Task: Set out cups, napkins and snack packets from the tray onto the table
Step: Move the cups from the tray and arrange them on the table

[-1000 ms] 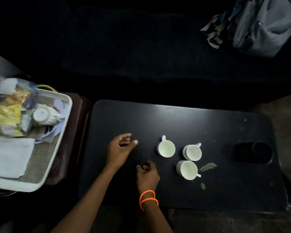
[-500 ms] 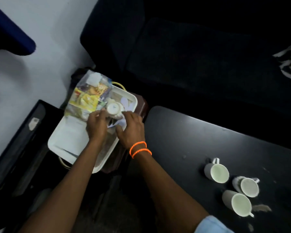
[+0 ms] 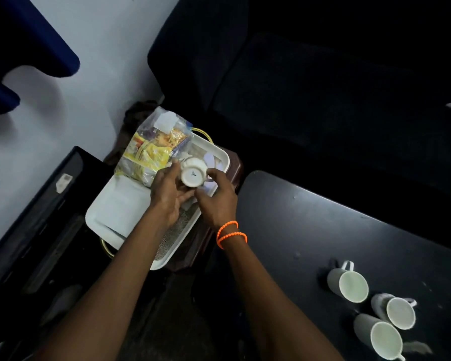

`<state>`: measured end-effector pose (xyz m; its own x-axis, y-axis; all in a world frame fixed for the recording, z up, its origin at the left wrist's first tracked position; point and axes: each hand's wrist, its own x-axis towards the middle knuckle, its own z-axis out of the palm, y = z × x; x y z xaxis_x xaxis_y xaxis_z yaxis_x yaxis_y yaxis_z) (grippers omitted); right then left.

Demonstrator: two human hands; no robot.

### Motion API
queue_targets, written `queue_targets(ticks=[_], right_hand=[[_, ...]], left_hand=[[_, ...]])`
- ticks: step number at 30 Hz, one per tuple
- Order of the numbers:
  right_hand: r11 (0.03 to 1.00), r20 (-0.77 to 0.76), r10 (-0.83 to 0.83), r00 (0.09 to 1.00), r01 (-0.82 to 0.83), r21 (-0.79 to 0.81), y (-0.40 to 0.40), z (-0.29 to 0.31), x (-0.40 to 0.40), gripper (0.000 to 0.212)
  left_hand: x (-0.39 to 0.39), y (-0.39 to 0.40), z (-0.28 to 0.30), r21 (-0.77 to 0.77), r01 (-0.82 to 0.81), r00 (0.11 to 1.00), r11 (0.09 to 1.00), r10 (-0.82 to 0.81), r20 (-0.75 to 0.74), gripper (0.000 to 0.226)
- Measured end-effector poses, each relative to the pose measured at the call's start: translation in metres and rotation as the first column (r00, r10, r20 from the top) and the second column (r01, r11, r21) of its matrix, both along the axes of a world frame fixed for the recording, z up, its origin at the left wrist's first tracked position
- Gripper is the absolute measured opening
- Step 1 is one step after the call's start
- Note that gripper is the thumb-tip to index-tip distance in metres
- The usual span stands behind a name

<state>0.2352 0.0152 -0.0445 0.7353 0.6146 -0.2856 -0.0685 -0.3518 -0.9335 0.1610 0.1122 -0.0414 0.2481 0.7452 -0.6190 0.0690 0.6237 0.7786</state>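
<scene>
Lighting: dim overall, far side nearly black. Brightest area: pale wall (image 3: 50, 105), left, carrying soft shadows. Worktop (image 3: 323, 230) shows faint sheen. Wide-angle bending at edges; slight softness throughout.

Left hand (image 3: 168, 194) and right hand (image 3: 215, 198) cover the lower side of the upturned cup (image 3: 192, 175); its handle and mouth not visible. Tray (image 3: 103, 204): near rim hidden under the forearms, far corner under the snack packets (image 3: 154, 147). Printing on packets blurred, unreadable; frontmost table cup (image 3: 383, 341) clipped by bottom frame edge.
</scene>
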Motion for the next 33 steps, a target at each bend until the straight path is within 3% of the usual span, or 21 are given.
queue_targets(ticks=[3,6,9,15,18,22,25,29,31,33], right_hand=[[0.969,-0.18,-0.188,0.966,0.212,0.129,-0.014,0.007,0.001,0.029],[0.888,-0.382,-0.301,0.874,0.403,0.223,-0.045,0.008,0.007,0.019],[0.837,-0.515,-0.336,0.789,0.5,0.22,-0.089,0.0,0.01,0.032],[0.723,-0.613,-0.535,0.582,0.69,0.024,-0.195,-0.037,-0.001,0.06],[0.729,-0.632,-0.538,0.558,0.684,-0.016,-0.248,-0.054,-0.006,0.059],[0.778,-0.523,-0.577,0.627,0.616,-0.12,-0.304,-0.066,-0.01,0.045],[0.666,-0.373,-0.739,0.561,0.693,-0.276,-0.333,-0.069,-0.01,0.048],[0.512,-0.107,-0.853,0.511,0.779,-0.362,-0.348,-0.069,-0.012,0.045],[0.452,-0.026,-0.877,0.479,0.807,-0.38,-0.35,-0.07,-0.012,0.045],[0.42,0.006,-0.889,0.457,0.821,-0.387,-0.347,-0.073,-0.011,0.044]], left_hand=[[0.008,-0.011,0.009,0.054,0.049,0.996,0.997,-0.053,0.074,0.007],[0.016,-0.032,0.016,0.081,0.142,0.969,0.987,-0.155,0.191,0.018],[0.027,-0.067,0.014,0.033,0.243,0.934,0.97,-0.243,0.263,0.026],[0.042,-0.163,-0.024,-0.153,0.394,0.908,0.906,-0.359,0.217,0.029],[0.051,-0.213,-0.046,-0.183,0.441,0.896,0.879,-0.421,0.139,0.027],[0.067,-0.266,-0.062,-0.138,0.609,0.787,0.781,-0.616,-0.019,0.03],[0.081,-0.299,-0.069,-0.02,0.799,0.582,0.602,-0.781,-0.227,0.036],[0.093,-0.329,-0.079,0.029,0.914,0.392,0.404,-0.863,-0.317,0.027],[0.096,-0.34,-0.082,0.058,0.921,0.378,0.386,-0.848,-0.372,0.019],[0.099,-0.346,-0.083,0.073,0.89,0.438,0.45,-0.799,-0.412,0.013]])
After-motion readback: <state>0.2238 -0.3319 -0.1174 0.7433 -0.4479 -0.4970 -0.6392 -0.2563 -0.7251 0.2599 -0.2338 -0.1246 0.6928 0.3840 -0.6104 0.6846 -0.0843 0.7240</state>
